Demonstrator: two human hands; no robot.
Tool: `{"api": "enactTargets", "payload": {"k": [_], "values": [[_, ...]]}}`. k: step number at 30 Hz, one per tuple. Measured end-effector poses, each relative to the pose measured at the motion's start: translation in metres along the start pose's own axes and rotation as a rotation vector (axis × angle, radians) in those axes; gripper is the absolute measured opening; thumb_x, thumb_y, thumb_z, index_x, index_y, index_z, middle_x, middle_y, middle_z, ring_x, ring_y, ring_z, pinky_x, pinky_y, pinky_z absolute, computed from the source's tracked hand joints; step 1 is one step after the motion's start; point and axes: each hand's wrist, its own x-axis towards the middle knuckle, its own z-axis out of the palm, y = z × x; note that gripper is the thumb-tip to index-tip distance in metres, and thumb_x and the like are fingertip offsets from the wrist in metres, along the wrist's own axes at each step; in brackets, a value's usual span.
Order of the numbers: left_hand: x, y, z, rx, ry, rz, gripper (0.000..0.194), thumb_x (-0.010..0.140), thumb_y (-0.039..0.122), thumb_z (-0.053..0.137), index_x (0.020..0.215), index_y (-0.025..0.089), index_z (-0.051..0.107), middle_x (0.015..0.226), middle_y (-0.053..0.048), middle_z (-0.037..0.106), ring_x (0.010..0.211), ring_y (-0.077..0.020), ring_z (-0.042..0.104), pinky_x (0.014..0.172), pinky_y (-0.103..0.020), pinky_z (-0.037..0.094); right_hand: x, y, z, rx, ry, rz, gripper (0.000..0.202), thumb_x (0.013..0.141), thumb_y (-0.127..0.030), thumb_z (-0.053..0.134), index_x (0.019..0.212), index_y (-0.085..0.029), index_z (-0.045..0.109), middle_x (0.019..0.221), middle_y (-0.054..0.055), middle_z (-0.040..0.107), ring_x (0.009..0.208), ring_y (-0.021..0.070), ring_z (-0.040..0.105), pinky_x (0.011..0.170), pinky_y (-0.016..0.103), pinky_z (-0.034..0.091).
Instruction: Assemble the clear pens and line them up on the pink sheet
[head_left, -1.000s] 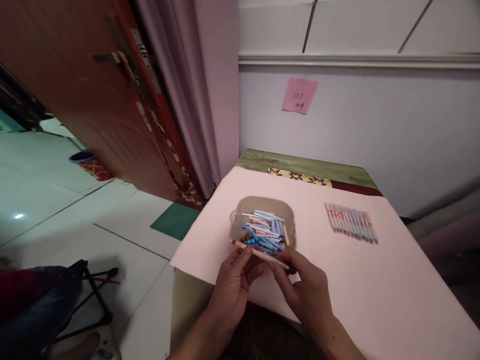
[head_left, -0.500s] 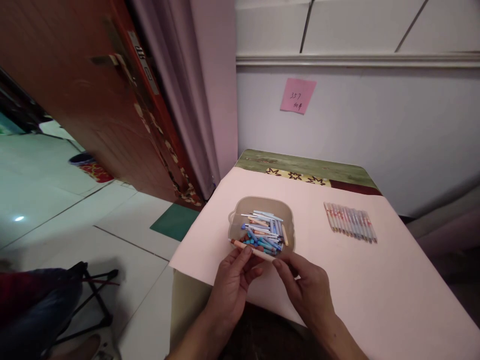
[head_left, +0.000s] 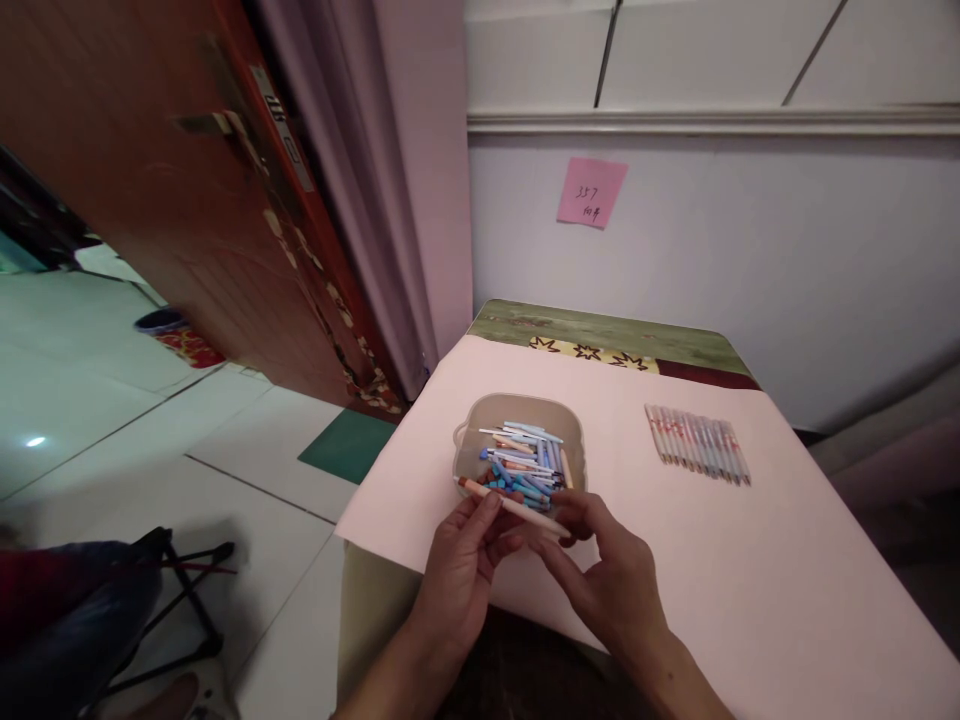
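A pen (head_left: 517, 509) with a pale barrel and an orange-brown tip end is pinched in my left hand (head_left: 461, 570), thumb on top. It lies slantwise above the near rim of the plastic box. My right hand (head_left: 619, 575) is at the pen's pale end, its thumb below and its fingers above and behind, spread apart; whether they touch it is hard to see. Under the pen, the beige box (head_left: 469, 415) holds several loose pens (head_left: 536, 450) in blue, white and orange, along with small blue and brown pieces (head_left: 499, 475).
A row of clear-barrelled pens (head_left: 697, 445) lies side by side on the pink-covered table (head_left: 712, 570), to the right of the box. A pink note (head_left: 592, 192) is stuck on the wall behind. To the left are a door (head_left: 172, 200), a curtain and a folding stool (head_left: 187, 600).
My right hand's fingers have parted from their pinch at the pen's pale end, so more of that end shows. My left hand keeps its hold on the pen.
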Motion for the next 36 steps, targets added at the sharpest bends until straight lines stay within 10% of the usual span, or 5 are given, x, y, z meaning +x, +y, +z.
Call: {"api": "enactTargets", "payload": {"k": [22,32,36], "values": [[0.004,-0.011,-0.002,-0.006,-0.032,-0.018,0.030,0.067,0.026,0.080,0.093,0.013,0.071,0.090,-0.008,0.072,0.075,-0.0151,0.066,0.058,-0.020,0.052,-0.007,0.002,0.004,-0.159,0.048,-0.150,0.014,0.089,-0.029,0.058,0.091,-0.020,0.069,0.072,0.003,0.070,0.062,0.0146,0.063,0.062,0.023,0.046],[0.006,-0.013,-0.004,0.146,-0.017,0.048,0.024,0.067,0.028,0.079,0.084,0.012,0.074,0.085,-0.009,0.072,0.066,-0.0115,0.061,0.054,-0.019,0.044,-0.007,0.000,-0.001,0.370,-0.266,0.304,0.029,0.092,-0.041,0.049,0.086,-0.020,0.068,0.054,-0.002,0.062,0.046,0.0117,0.059,0.045,0.018,0.046],[0.004,-0.016,0.000,0.165,-0.003,0.059,0.024,0.067,0.029,0.079,0.084,0.013,0.073,0.080,-0.006,0.071,0.065,-0.0116,0.059,0.057,-0.020,0.046,-0.006,0.000,-0.001,0.259,-0.225,0.237,0.025,0.086,-0.041,0.060,0.099,-0.021,0.067,0.070,0.000,0.070,0.059,0.0142,0.065,0.054,0.021,0.051]]}}
